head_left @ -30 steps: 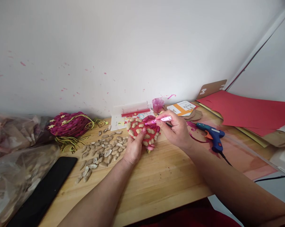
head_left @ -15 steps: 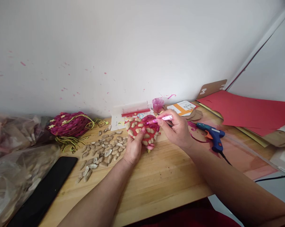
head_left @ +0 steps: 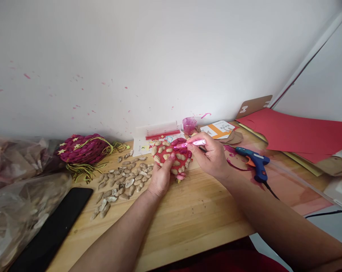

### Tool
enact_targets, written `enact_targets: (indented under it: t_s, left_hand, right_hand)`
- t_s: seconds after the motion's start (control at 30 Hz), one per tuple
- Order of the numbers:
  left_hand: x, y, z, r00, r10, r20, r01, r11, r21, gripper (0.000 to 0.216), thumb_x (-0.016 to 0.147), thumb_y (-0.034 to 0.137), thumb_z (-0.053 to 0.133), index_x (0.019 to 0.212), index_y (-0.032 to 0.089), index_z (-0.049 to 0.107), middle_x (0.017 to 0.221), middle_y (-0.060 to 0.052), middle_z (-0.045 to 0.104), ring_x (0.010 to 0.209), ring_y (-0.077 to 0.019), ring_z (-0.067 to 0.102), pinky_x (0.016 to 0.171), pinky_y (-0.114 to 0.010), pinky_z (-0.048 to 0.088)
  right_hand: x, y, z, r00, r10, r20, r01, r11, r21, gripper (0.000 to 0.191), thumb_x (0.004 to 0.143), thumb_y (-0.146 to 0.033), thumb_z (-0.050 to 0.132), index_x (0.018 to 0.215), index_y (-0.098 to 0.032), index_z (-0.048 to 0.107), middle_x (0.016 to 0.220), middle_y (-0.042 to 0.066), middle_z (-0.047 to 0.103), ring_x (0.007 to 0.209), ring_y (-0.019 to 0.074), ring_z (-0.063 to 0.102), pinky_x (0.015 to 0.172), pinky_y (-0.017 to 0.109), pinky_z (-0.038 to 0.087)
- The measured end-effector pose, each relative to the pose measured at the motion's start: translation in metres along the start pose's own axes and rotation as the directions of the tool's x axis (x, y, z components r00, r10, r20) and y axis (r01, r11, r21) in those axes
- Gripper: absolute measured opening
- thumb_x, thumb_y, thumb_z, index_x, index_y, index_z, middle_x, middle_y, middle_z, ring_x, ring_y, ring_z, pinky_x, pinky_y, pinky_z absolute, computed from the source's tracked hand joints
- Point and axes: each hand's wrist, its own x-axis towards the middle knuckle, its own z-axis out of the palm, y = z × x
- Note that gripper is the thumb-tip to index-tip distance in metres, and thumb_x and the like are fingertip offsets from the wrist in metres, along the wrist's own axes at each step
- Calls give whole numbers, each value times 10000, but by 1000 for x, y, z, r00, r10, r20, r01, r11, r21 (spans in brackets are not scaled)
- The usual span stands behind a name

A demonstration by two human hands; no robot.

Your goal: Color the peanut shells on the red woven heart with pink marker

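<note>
Left hand (head_left: 161, 177) grips the disc (head_left: 171, 155), tilted above the tabletop (head_left: 193, 211) centre. Right hand (head_left: 212, 156) pinches the brush (head_left: 194, 143). The brush tip is now slightly further left along the disc's far edge than half a second ago, so a colouring stroke is in progress.

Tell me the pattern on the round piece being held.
The round piece is red, studded with tan peanut shells; best in the head view.

home craft corner | wooden table (head_left: 193, 223) | glue gun (head_left: 256, 161) | red paper (head_left: 295, 132) | paint-spattered wall (head_left: 102, 83)
</note>
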Motion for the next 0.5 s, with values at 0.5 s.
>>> enact_targets:
  t_s: [0.5]
  left_hand:
    - [0, 3, 1, 999, -2, -43, 2, 1000, -11, 569, 655, 469, 897, 1045, 150, 634, 719, -32, 757, 448, -181, 661, 395, -289, 558]
  right_hand:
    - [2, -4, 0, 980, -176, 94, 185, 977, -108, 56, 987, -194, 653, 949, -234, 643, 865, 29, 746, 813, 187, 686, 735, 326, 517]
